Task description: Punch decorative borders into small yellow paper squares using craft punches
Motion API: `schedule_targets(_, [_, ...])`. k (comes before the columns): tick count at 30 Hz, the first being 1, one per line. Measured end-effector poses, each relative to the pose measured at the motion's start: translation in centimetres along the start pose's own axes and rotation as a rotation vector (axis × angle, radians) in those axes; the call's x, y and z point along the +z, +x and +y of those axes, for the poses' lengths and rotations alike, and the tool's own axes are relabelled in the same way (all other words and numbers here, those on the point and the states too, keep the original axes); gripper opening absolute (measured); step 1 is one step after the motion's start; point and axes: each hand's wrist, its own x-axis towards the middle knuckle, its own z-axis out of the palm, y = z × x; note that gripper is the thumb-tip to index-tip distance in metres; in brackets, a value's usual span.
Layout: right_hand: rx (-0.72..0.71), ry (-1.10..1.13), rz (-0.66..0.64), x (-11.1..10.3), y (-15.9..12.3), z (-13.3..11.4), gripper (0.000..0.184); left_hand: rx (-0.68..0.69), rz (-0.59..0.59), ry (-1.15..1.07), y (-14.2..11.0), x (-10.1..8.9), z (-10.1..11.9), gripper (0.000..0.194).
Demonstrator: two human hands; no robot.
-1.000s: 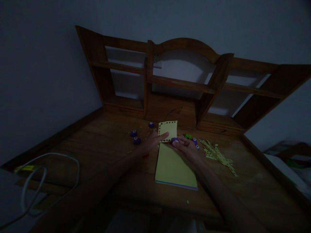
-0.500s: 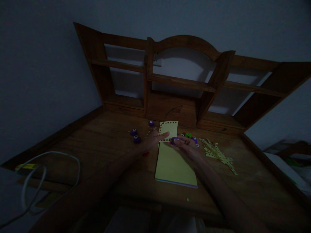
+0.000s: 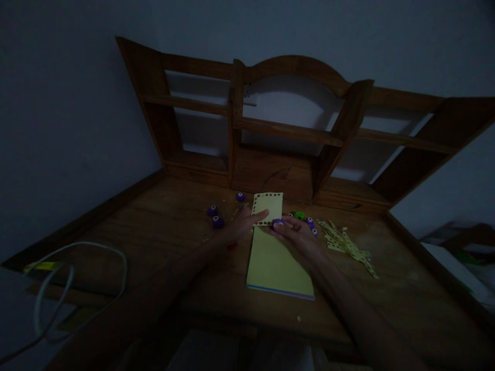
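Observation:
My left hand grips a small yellow paper card at its left side, thumb flat on top. Punched shapes run along the card's top, left and bottom edges. At the card's lower right corner, my right hand is closed on a purple craft punch. Beneath both hands lies a stack of coloured paper, yellow on top. Other purple punches stand left of my left hand, and more purple ones sit beyond my right hand beside a green punch.
Punched yellow paper strips lie heaped on the right of the wooden desk. A small red object is partly under my left forearm. A wooden shelf unit rises at the back. A white cable loops at the left.
Almost nothing differs. My right hand and the purple punch have shifted very slightly at the card's lower right corner; my left hand keeps the same hold.

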Motion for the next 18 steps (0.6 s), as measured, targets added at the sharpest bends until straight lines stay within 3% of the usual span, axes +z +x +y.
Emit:
schedule_targets(10, [0.009, -0.089, -0.108, 0.5, -0.4, -0.6, 0.037, 0.044, 0.133, -0.116, 0.4, -0.5, 0.8, 0.048])
schedule_targets(18, [0.034, -0.103, -0.154, 0.3, -0.3, -0.2, 0.04, 0.054, 0.156, -0.129, 0.3, -0.6, 1.3, 0.052])
